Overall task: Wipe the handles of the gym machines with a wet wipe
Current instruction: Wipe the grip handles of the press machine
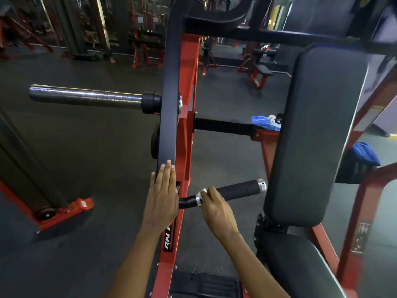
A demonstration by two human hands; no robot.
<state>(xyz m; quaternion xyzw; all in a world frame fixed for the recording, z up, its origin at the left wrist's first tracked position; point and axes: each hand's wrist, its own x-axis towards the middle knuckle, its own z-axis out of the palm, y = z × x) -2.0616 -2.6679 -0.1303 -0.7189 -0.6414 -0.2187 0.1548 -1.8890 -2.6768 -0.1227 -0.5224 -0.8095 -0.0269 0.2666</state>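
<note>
Two hands, left hand [162,198] flat on lever arm [169,117], right hand [217,208] pinching wet wipe [203,191] on handle [234,189]

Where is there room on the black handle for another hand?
The bare stretch of the handle runs from the right hand, which pinches the wet wipe, out to the silver end cap. It is crowded at the bend, between both hands; the left hand rests flat on the black lever arm.

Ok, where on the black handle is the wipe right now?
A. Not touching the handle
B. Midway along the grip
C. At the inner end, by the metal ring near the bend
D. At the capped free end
C: the right hand pinches the wet wipe against the handle beside the metal ring, far from the end cap.
</note>
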